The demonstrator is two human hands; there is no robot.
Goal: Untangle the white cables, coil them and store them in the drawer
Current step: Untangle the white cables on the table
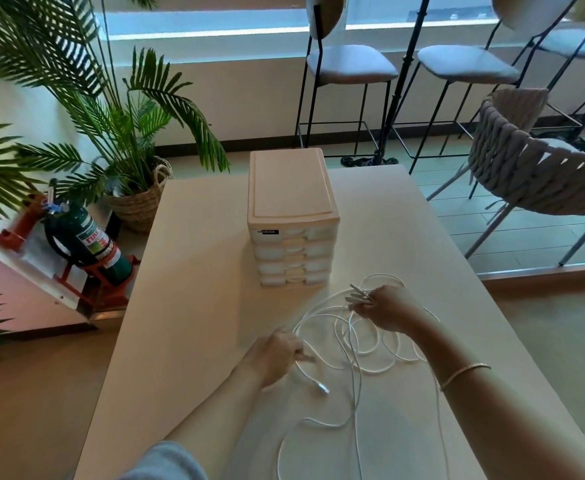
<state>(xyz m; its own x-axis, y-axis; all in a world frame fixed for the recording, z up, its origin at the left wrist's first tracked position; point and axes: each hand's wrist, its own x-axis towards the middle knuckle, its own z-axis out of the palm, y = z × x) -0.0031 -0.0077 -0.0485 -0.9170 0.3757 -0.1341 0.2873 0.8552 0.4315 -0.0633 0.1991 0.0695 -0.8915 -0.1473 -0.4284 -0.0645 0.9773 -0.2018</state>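
White cables (353,355) sprawl between both hands: left grip (277,355) pinches one strand, right grip (384,306) holds plug ends.

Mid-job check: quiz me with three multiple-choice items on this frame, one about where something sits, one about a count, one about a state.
1. Where does the drawer unit stand relative to the white cables?
A. Beyond them on the table
B. On the floor
C. On a chair

2. How many drawer fronts show on the unit?
A. One
B. Two
C. Four

3. What state are the drawers in?
A. All shut
B. Top one pulled out
C. All removed

Answers: 1 A, it stands behind the cable pile; 2 C, four stacked fronts are visible; 3 A, every front sits flush while the left hand and right hand grip cables.
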